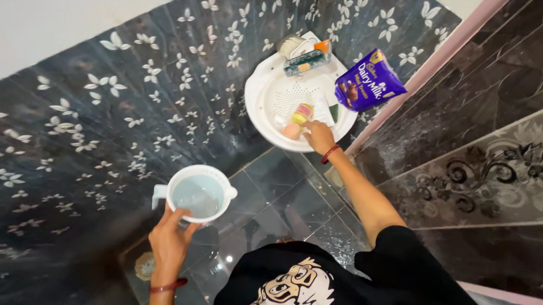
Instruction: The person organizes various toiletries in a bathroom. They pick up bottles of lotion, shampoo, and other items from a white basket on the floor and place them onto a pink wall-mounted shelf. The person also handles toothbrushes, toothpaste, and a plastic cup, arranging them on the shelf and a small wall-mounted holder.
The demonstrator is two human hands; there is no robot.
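My left hand (171,242) grips the rim of a white plastic mug (198,194) with water in it, held out over the dark tiled floor. My right hand (318,136) reaches up to a white corner shelf (267,101) on the wall and its fingers rest at the shelf's front edge. They touch or hover over a pale peach soap bar (292,131) next to a small yellow and pink item (302,112); I cannot tell whether the hand grips anything. A red band circles each wrist.
A purple chocolate pouch (365,83) sits on the shelf's right side. A brush and small packets (305,54) lie at its back. Dark flower-patterned wall tiles (123,105) surround it. A round floor drain (145,266) is by my left wrist. A pink door frame (431,62) runs diagonally right.
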